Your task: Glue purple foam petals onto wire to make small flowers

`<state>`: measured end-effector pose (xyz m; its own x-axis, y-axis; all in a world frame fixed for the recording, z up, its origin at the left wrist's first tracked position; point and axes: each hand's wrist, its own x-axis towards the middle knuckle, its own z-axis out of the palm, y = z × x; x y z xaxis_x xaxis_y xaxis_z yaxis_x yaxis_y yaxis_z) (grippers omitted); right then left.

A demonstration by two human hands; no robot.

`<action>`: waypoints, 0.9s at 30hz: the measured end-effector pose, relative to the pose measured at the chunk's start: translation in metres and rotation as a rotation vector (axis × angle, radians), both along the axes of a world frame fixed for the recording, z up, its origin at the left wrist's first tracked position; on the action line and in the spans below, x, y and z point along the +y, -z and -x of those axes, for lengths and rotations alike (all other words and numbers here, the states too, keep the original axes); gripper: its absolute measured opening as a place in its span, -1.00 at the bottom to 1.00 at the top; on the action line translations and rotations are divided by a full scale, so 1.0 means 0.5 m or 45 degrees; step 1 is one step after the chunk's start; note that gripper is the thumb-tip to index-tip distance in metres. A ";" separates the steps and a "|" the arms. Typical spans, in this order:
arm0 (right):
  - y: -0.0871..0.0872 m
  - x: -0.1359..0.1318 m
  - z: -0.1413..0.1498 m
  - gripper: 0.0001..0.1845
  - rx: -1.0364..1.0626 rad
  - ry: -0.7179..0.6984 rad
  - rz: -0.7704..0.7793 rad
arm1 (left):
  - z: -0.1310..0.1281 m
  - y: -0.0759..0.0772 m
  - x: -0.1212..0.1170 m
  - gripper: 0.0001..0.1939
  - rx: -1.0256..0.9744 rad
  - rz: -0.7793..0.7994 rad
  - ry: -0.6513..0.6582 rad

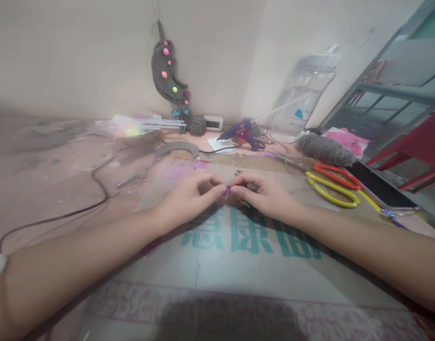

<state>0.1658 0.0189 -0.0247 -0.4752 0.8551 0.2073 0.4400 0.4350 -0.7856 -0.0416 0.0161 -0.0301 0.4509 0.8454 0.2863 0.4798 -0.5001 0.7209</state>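
My left hand (pixel 199 192) and my right hand (pixel 255 189) meet at the middle of the view, each with thumb and forefinger pinched. Between their fingertips is a small purple piece (pixel 227 190), held from both sides; its material is too small to make out. Below the hands lies a cardboard sheet (pixel 231 274) printed with green characters. Some pink-purple scraps (pixel 175 174) rest on the board just beyond my left hand.
Scissors (pixel 333 187) with red and yellow handles and a phone (pixel 381 187) lie at right. Toward the wall are a glue gun (pixel 242 135), grey yarn (pixel 326 149), a water bottle (pixel 299 99) and a grey crescent (pixel 178 150). A black cord (pixel 78 210) runs left. A crescent ornament (pixel 164 71) hangs behind.
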 end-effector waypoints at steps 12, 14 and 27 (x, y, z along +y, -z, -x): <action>0.005 0.001 0.000 -0.80 -0.022 -0.013 0.004 | 0.000 -0.008 -0.005 -0.73 -0.010 0.021 0.000; 0.004 0.000 0.002 -0.81 -0.016 -0.021 0.021 | 0.001 -0.007 -0.005 -0.73 0.011 0.015 -0.003; 0.001 0.001 -0.001 -0.80 0.007 0.005 -0.013 | 0.002 0.002 0.004 -0.63 -0.064 0.020 0.041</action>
